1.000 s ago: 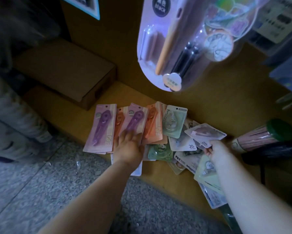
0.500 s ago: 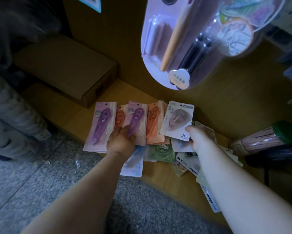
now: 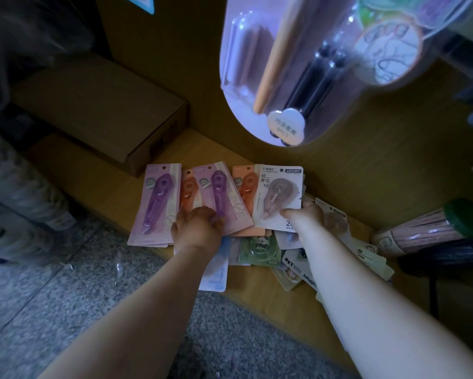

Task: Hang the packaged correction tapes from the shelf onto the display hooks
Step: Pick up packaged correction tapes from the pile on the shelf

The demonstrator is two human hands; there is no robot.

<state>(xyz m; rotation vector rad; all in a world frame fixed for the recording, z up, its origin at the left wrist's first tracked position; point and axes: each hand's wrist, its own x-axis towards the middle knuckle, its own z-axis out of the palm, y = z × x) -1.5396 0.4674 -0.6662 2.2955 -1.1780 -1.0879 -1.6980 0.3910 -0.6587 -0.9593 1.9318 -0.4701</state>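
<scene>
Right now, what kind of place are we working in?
Probably a stationery shop: carded correction tapes fanned on a low wooden shelf, a blister-packed pen set hanging above, a cardboard box beside them.

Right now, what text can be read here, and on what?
"T-9267", "轻复古": white pack in the right hand.
"PET", "bitoon": pack beside the right forearm.
Cloud label on the hanging blister pack: blurred.
Purple and orange packs in the left hand: too small.
</scene>
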